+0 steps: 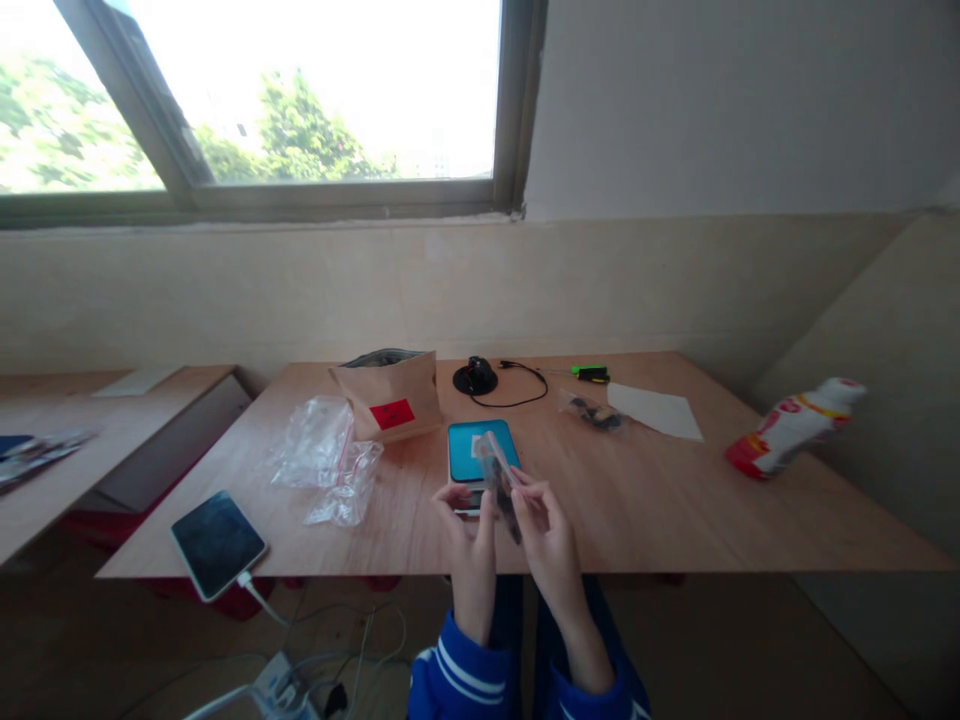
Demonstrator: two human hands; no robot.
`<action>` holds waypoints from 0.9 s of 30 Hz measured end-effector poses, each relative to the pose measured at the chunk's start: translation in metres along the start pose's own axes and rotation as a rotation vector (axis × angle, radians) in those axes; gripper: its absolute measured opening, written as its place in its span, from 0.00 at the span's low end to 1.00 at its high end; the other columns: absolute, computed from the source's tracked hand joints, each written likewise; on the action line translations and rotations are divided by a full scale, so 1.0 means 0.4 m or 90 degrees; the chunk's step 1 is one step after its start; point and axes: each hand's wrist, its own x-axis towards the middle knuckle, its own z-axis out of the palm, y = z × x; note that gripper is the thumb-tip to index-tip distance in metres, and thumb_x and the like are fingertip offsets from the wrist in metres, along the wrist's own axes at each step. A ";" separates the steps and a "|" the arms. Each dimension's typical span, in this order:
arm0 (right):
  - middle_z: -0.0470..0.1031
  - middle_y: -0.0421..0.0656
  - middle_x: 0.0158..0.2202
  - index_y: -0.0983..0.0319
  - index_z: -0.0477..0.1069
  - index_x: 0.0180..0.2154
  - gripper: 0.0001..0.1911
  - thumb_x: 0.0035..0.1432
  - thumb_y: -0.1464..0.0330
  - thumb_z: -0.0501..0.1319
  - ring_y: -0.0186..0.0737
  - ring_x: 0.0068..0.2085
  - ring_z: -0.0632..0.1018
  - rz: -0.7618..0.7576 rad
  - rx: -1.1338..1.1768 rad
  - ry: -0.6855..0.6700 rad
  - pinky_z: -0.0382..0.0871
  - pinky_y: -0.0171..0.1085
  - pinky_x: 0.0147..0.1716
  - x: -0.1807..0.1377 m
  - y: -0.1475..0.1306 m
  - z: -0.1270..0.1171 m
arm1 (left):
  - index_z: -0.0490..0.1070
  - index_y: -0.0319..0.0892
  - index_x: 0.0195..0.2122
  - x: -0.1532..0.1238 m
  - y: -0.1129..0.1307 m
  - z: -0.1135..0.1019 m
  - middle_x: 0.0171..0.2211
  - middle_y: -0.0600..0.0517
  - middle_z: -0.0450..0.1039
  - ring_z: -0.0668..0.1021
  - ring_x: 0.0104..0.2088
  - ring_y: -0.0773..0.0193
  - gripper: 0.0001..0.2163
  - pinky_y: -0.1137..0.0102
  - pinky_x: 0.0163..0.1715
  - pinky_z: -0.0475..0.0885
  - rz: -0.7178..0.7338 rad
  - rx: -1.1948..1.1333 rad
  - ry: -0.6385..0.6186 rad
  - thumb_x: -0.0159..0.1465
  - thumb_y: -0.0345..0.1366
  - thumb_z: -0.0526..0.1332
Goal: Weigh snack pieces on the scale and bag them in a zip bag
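Note:
A small clear plastic bag (501, 485) with dark contents is held tilted above the table's front part. My right hand (549, 530) pinches its right side between thumb and fingers. At the bag's left edge, my left hand (471, 545) has its thumb beside or against the plastic; its index finger stands apart from the thumb, with a gap between them. Behind and under the bag lies a kitchen scale (463, 450) with a blue top, partly covered by the bag and my hands. A pale square on the blue top is partly hidden by the bag.
Left of the scale are a brown paper pouch (412, 390), crumpled clear bags (319, 450) and a tablet (219, 543) over the table edge. Behind sits a black round base with cable (476, 377). Rightward: screwdrivers (591, 374), a filled bag (596, 412), paper (660, 410), a bottle (791, 430).

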 end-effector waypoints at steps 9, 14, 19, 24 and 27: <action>0.72 0.48 0.54 0.58 0.69 0.49 0.20 0.67 0.57 0.47 0.43 0.56 0.72 0.007 -0.010 -0.174 0.69 0.40 0.55 -0.042 -0.045 -0.008 | 0.66 0.42 0.32 -0.020 0.077 -0.009 0.28 0.52 0.72 0.75 0.28 0.65 0.13 0.71 0.30 0.71 -0.016 0.062 -0.190 0.64 0.47 0.55; 0.71 0.46 0.55 0.57 0.69 0.52 0.19 0.67 0.58 0.48 0.42 0.57 0.71 0.015 -0.015 -0.191 0.67 0.41 0.56 -0.045 -0.047 -0.017 | 0.67 0.42 0.34 -0.015 0.056 -0.018 0.27 0.52 0.72 0.75 0.27 0.65 0.14 0.71 0.28 0.69 0.040 0.137 -0.159 0.66 0.46 0.50; 0.71 0.45 0.55 0.55 0.68 0.53 0.19 0.67 0.58 0.49 0.42 0.55 0.73 0.043 0.051 -0.201 0.68 0.41 0.55 -0.045 -0.051 -0.021 | 0.67 0.42 0.33 -0.008 0.046 -0.025 0.27 0.52 0.71 0.74 0.26 0.66 0.14 0.74 0.26 0.68 0.075 0.104 -0.206 0.66 0.46 0.50; 0.72 0.46 0.53 0.55 0.68 0.52 0.19 0.66 0.57 0.50 0.43 0.52 0.75 0.070 0.076 -0.208 0.71 0.42 0.52 -0.047 -0.058 -0.016 | 0.66 0.42 0.30 0.001 0.047 -0.033 0.23 0.55 0.69 0.72 0.23 0.69 0.14 0.76 0.23 0.67 0.070 0.121 -0.210 0.66 0.46 0.51; 0.73 0.46 0.53 0.56 0.68 0.52 0.19 0.66 0.57 0.50 0.42 0.52 0.76 0.079 0.093 -0.214 0.71 0.42 0.52 -0.050 -0.057 -0.011 | 0.66 0.42 0.28 0.006 0.047 -0.037 0.21 0.56 0.69 0.72 0.22 0.70 0.15 0.77 0.22 0.67 0.083 0.135 -0.205 0.66 0.46 0.52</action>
